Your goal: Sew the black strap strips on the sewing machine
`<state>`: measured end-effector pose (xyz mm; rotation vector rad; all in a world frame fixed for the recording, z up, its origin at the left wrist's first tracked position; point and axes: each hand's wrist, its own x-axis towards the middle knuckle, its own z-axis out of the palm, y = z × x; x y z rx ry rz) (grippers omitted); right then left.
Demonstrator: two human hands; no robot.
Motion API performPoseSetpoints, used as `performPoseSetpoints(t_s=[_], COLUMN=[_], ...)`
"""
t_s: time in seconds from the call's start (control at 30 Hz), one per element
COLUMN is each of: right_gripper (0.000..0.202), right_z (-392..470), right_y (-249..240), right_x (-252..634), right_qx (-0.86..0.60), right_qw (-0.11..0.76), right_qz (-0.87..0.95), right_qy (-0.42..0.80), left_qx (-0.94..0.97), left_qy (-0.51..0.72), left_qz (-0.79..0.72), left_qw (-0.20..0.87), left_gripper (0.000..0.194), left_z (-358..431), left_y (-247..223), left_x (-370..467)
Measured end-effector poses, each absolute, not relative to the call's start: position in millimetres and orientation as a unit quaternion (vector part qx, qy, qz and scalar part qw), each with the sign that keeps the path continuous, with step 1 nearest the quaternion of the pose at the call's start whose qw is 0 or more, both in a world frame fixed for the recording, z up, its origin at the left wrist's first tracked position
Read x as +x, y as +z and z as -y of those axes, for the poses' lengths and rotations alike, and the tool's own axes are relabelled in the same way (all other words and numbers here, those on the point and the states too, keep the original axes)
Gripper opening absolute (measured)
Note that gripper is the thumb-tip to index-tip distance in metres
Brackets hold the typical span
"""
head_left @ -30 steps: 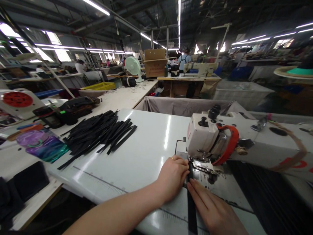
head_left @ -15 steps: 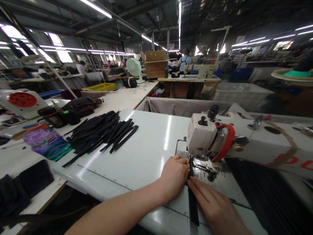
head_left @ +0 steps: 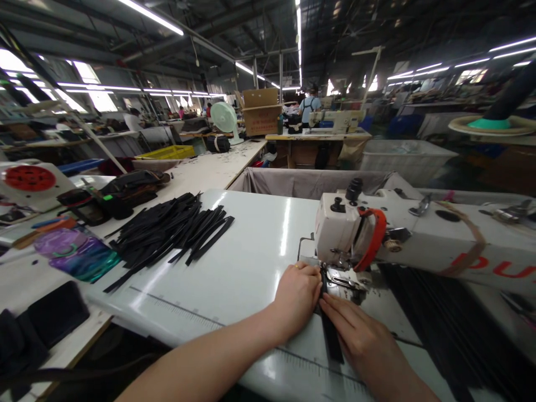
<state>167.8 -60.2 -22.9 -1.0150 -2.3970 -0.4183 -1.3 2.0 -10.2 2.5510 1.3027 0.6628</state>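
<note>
A black fabric strip [head_left: 332, 339] runs from under the head of a white sewing machine [head_left: 335, 229] toward me, its near end lying over the printed ruler. My left hand [head_left: 298, 291] has curled fingers pressing the strip down at its left side, close to the presser foot. Along the strip's right edge, my right hand [head_left: 362, 329] keeps its fingers pressed together, with the strip at the fingertips. The needle itself is hidden by the machine head and my fingers. Left of the hands lies a loose pile of short black strips [head_left: 163, 231].
Long black strips [head_left: 444, 324] lie right of the hands, below the machine arm. A purple and teal pouch [head_left: 77, 254] and a dark flat object [head_left: 58, 312] sit at left. Behind are a fan [head_left: 224, 118], a cardboard box [head_left: 262, 114] and a person [head_left: 309, 106].
The strip's near end has moved forward, toward the machine head, and less of it trails. Both hands stay beside the presser foot. The whole view has shifted slightly.
</note>
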Motion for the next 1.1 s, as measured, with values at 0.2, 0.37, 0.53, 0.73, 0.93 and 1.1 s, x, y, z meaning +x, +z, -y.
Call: performPoseSetpoints(t_s=[0.2, 0.37, 0.53, 0.73, 0.93, 1.1], right_gripper=[0.042, 0.030, 0.029, 0.032, 0.033, 0.035], right_z=[54, 57, 58, 49, 40, 38], right_y=[-10, -4, -4, -5, -10, -14], right_x=[168, 173, 174, 177, 178, 177], right_qx=[-0.395, -0.381, -0.368, -0.388, -0.410, -0.417], right_qw=[0.287, 0.310, 0.326, 0.299, 0.267, 0.254], right_qz=[0.869, 0.871, 0.870, 0.872, 0.870, 0.869], right_qy=[-0.081, 0.013, 0.033, -0.014, -0.052, -0.084], left_qx=[0.853, 0.848, 0.850, 0.858, 0.862, 0.865], left_qy=[0.272, 0.288, 0.282, 0.272, 0.261, 0.252], left_qz=[-0.418, -0.410, -0.410, -0.403, -0.403, -0.403], left_qw=[0.157, 0.171, 0.172, 0.167, 0.164, 0.163], left_gripper=[0.019, 0.019, 0.018, 0.021, 0.019, 0.020], left_z=[-8, -7, -6, -6, -6, -5], left_y=[-6, -7, -5, -5, -5, -3], left_x=[-4, -6, -6, -7, -7, -7])
